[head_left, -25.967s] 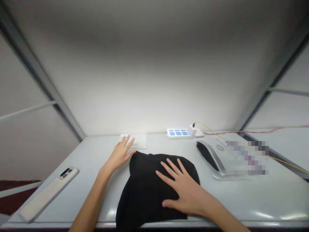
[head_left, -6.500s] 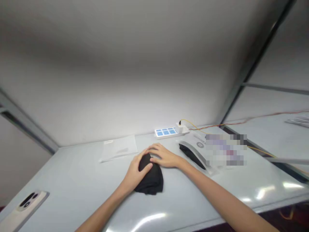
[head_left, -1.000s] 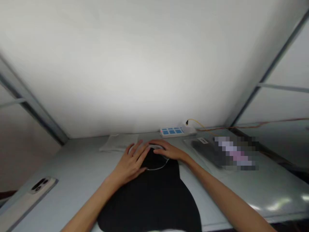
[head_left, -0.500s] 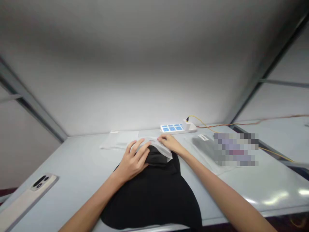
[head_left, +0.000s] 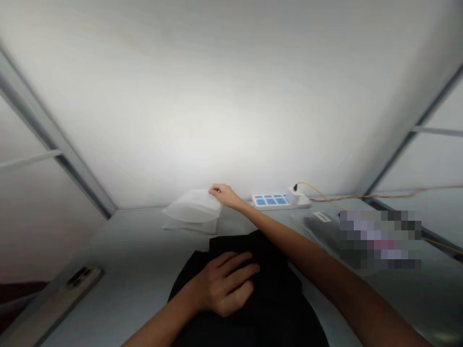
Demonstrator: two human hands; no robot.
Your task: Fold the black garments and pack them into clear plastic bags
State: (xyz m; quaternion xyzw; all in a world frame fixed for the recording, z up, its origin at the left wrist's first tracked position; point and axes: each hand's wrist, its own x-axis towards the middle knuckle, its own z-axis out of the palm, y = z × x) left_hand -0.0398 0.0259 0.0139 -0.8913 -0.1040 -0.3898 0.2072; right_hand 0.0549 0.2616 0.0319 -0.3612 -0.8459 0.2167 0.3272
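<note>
Black fabric [head_left: 275, 294] lies spread at the front middle of the table. My left hand [head_left: 229, 284] rests on top of it, fingers apart and slightly bent, holding nothing. Farther back, my right hand [head_left: 222, 193] pinches the right edge of a white translucent sheet or bag [head_left: 193, 207], which is lifted a little and curved. Beneath that piece lies another pale flat piece [head_left: 206, 227]. My right forearm passes over the right side of the black fabric.
A white power strip [head_left: 271, 201] with a plugged-in adapter [head_left: 293, 195] stands by the back wall. Right of it lies a clear bag with dark contents [head_left: 318, 229], beside a blurred-out patch. A phone [head_left: 68, 299] lies at the left.
My right hand has moved left and back, lifting the white piece off the black fabric. My left hand has moved toward me onto the fabric. The camera view has tilted up.
</note>
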